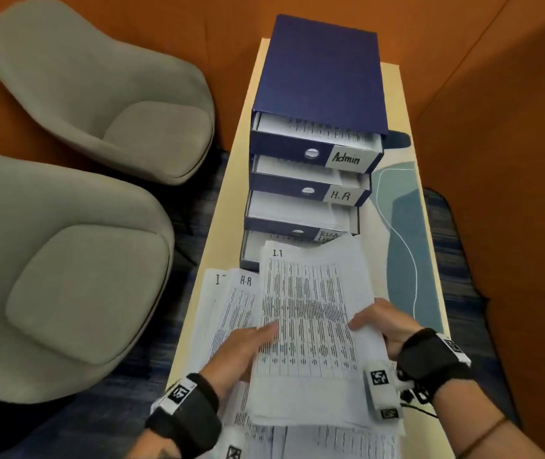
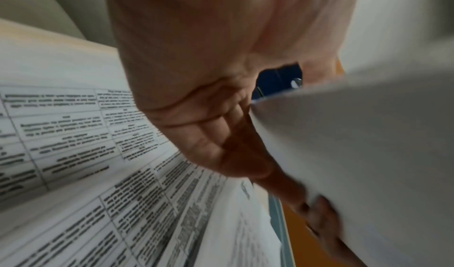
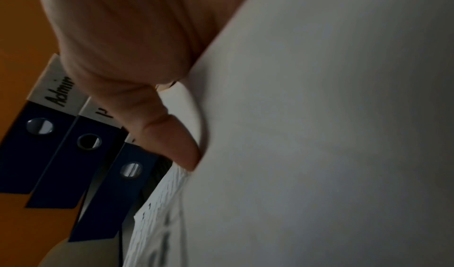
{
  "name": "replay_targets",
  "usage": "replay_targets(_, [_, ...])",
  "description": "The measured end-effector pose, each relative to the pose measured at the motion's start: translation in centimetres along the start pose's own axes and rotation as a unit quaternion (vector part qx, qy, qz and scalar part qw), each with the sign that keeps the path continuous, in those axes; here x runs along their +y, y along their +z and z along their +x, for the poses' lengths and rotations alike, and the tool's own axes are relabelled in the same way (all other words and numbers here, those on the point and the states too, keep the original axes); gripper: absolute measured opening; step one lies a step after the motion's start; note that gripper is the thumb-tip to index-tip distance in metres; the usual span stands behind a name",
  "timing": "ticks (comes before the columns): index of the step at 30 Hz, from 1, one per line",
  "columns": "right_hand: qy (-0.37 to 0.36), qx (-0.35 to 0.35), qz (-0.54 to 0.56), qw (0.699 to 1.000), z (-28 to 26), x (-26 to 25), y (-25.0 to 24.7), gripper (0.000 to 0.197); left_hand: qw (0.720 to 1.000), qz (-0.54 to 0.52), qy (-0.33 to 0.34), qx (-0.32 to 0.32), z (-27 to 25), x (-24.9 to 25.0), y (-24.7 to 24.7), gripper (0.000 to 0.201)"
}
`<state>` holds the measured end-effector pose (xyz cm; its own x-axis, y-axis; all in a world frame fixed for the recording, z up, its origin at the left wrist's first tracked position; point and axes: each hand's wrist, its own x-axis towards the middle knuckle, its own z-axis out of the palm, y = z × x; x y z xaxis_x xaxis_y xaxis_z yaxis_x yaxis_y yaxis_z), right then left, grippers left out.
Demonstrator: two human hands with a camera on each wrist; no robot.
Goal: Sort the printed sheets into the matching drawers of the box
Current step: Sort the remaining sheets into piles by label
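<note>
Item: printed sheet [image 1: 311,313] headed "I.T", being held above the worktop [image 1: 407,104] just short of the box [image 1: 322,77], its far edge overhanging the lowest open drawer [image 1: 249,251].
Grip: being pinched at the left edge by the left hand [image 1: 241,349], thumb on top; being held at the right edge by the right hand [image 1: 383,321], thumb [image 3: 176,144] pressing the underside per the right wrist view. Fingers of both hands closed on this sheet only.
Destination, judged: lowest drawer, label hidden by the sheet; the others reading "Admin" [image 1: 347,158], "H.R" [image 1: 340,195] and a partly covered "Task".
Handling advice: keeping both edges level, feeding the far edge in low under the "Task" drawer front [image 1: 297,230], avoiding snagging on it, releasing once lying flat inside.
Nearby: loose pile of sheets [image 1: 234,303] lying beneath, one headed "H.R", awaiting sorting.
Beyond: two grey chairs [image 1: 92,94] standing left of the worktop.
</note>
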<state>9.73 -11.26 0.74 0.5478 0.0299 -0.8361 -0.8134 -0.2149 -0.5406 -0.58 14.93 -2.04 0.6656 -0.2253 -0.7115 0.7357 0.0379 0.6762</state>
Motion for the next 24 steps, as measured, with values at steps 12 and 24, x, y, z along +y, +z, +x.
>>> replay_targets(12, [0.037,-0.082,0.117,0.989,-2.7,1.9,1.0,0.034,0.998,-0.038,-0.055,0.016,0.0,4.4,-2.8,0.014])
replay_targets(24, [-0.073,0.055,0.097,0.991,-1.5,0.6,0.9,0.025,0.992,-0.07,-0.046,0.091,3.1,6.9,-4.0,0.036])
